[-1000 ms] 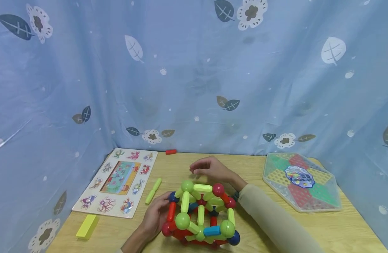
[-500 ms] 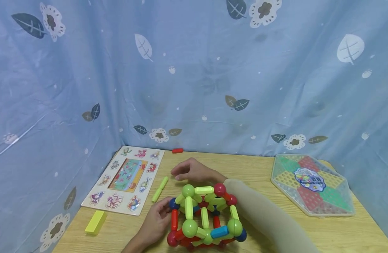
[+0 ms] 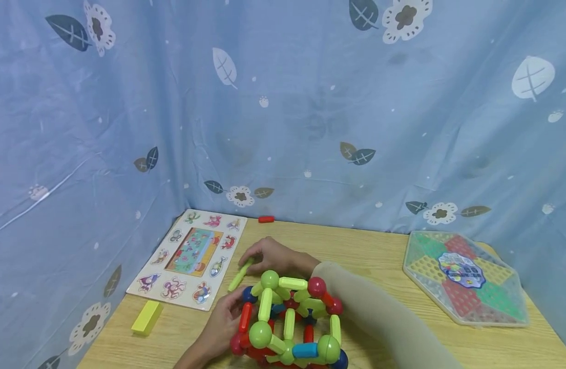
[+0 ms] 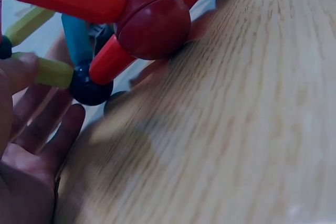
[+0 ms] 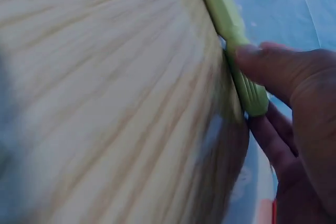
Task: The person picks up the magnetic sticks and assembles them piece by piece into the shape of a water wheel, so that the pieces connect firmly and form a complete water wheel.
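Observation:
A framework of magnetic rods and balls in yellow-green, red and blue stands on the table at the front. My left hand grips its left side; in the left wrist view the thumb lies on a yellow-green rod beside a dark blue ball. Beyond the framework, my right hand pinches the near end of a loose yellow-green stick, which looks like two rods joined end to end. In the right wrist view the thumb lies over the stick and the fingers are beneath it. The stick lies at the tabletop.
A sea-animal puzzle board lies on the left, with a yellow block in front of it. One short red rod is near the curtain. A hexagonal clear case lies on the right.
My right hand has moved left across the table and taken hold of the yellow-green stick. The left hand stays at the framework. The head view has shifted slightly.

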The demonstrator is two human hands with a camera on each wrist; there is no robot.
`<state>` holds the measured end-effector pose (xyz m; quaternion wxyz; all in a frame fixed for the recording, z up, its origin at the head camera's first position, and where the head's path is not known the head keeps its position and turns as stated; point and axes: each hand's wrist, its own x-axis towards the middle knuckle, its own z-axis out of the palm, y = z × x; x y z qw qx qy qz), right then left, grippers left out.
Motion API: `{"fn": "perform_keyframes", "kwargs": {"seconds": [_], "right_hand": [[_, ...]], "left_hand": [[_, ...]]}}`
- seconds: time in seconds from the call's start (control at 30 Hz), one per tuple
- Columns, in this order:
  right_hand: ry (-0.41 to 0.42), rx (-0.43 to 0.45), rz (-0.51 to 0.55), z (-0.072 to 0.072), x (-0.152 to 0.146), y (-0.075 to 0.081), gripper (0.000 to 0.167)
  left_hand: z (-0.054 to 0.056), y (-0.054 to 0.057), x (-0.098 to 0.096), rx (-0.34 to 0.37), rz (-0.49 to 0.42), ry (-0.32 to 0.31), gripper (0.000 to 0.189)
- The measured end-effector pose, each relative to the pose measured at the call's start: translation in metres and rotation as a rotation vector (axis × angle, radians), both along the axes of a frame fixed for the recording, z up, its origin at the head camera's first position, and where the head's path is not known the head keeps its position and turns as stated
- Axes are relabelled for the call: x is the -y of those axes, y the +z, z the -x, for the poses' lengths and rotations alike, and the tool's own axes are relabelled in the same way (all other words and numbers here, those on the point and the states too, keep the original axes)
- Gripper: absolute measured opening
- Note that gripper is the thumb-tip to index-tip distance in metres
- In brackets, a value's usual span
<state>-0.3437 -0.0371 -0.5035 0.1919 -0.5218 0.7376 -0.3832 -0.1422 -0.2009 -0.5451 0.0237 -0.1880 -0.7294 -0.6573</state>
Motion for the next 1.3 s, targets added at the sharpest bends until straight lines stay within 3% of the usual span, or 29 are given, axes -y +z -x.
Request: {"fn": "perform_keyframes", "kwargs": {"seconds": [0.13, 0.23, 0.4, 0.53, 0.6, 0.7, 0.83, 1.0, 1.17, 1.3], "right_hand": [[-0.023, -0.225, -0.043, -0.003, -0.016, 0.003, 0.022], [-0.066, -0.331, -0.072, -0.004, -0.037, 0.002, 0.023], [-0.154, -0.421, -0.094, -0.006, -0.074, 0.001, 0.025], [-0.239, -0.489, -0.099, -0.009, -0.099, 0.003, 0.023], [-0.288, -0.496, -0.096, -0.011, -0.111, 0.004, 0.022], [-0.393, -0.417, -0.081, -0.012, -0.132, 0.003, 0.022], [-0.556, -0.168, 0.01, -0.015, -0.162, 0.009, 0.029], [-0.687, 0.148, 0.252, -0.035, -0.193, 0.041, 0.038], [-0.663, 0.206, 0.505, -0.068, -0.21, 0.083, 0.034], [-0.57, 0.157, 0.575, -0.105, -0.213, 0.109, 0.026]], "left_hand": [[0.001, 0.001, -0.001, 0.025, 0.011, 0.002, 0.034], [0.003, 0.001, -0.004, 0.028, 0.014, 0.023, 0.035], [0.008, 0.001, -0.017, -0.056, 0.022, 0.076, 0.03], [0.013, 0.0, -0.028, -0.128, 0.061, 0.159, 0.027], [0.016, 0.0, -0.034, -0.132, 0.064, 0.194, 0.03], [0.021, -0.001, -0.043, -0.124, 0.06, 0.213, 0.031], [0.028, 0.001, -0.054, -0.097, 0.06, 0.237, 0.027], [0.037, 0.003, -0.062, -0.085, 0.038, 0.255, 0.026], [0.046, 0.006, -0.065, -0.077, 0.025, 0.254, 0.025], [0.048, 0.008, -0.067, -0.043, 0.02, 0.248, 0.024]]}}
